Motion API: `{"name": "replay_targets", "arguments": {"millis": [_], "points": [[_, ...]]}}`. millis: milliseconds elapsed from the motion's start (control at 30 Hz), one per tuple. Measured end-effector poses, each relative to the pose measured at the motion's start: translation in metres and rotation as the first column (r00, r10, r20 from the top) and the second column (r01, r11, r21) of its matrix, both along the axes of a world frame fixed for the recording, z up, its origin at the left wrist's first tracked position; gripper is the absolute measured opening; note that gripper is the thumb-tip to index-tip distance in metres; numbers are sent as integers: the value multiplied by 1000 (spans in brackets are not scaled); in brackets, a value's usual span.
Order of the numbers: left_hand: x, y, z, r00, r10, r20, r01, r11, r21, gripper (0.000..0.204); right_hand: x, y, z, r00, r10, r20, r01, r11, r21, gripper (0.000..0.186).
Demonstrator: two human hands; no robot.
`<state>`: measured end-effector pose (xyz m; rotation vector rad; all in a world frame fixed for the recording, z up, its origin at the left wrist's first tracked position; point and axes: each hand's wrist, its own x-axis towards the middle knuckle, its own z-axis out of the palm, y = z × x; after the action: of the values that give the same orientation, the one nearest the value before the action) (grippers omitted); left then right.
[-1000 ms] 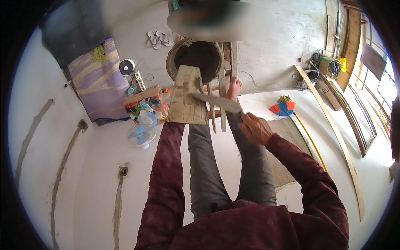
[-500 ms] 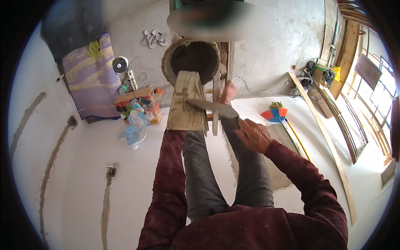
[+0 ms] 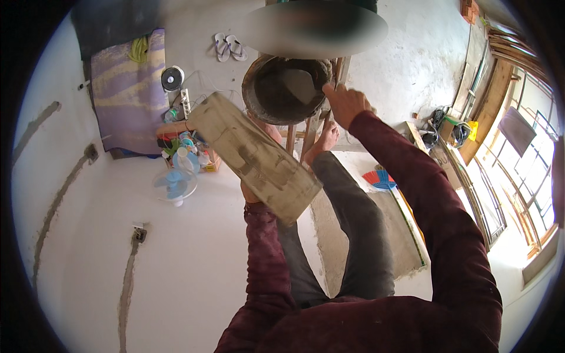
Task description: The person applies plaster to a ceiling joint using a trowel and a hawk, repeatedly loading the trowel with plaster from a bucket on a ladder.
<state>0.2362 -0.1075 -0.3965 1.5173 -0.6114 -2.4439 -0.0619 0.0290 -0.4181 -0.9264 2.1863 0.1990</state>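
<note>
My left hand (image 3: 249, 192) holds a wooden mortar board (image 3: 256, 156) from beneath, its fingers mostly hidden. The board lies slanted, its far end to the left, with thin grey smears on top. Farther out, my right hand (image 3: 348, 103) is closed at the right rim of a round mortar bucket (image 3: 254, 94). It grips a trowel, whose grey blade (image 3: 299, 87) reaches down inside the bucket; the handle is mostly covered by my fingers.
My bare feet (image 3: 325, 139) are by wooden bars (image 3: 310, 136) below the bucket. Left are a small fan (image 3: 172, 78), a cluttered box (image 3: 210, 160) and flip-flops (image 3: 229, 47). A red-and-blue broom (image 3: 379, 179) and leaning timber (image 3: 416, 136) stand right. A blurred oval covers the top.
My right hand has lifted the trowel off the board and moved it forward into the bucket. The board has swung round to a slant and come nearer to me.
</note>
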Motion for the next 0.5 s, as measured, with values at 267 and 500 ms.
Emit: {"name": "replay_targets", "arguments": {"millis": [267, 500], "points": [[76, 20, -84, 748, -424, 510, 663, 440, -606, 66, 3, -49, -50, 966, 80, -244, -77, 997, 22, 24], [43, -9, -70, 982, -112, 155, 159, 931, -328, 65, 9, -44, -66, 983, 35, -182, -37, 999, -11, 20]]}}
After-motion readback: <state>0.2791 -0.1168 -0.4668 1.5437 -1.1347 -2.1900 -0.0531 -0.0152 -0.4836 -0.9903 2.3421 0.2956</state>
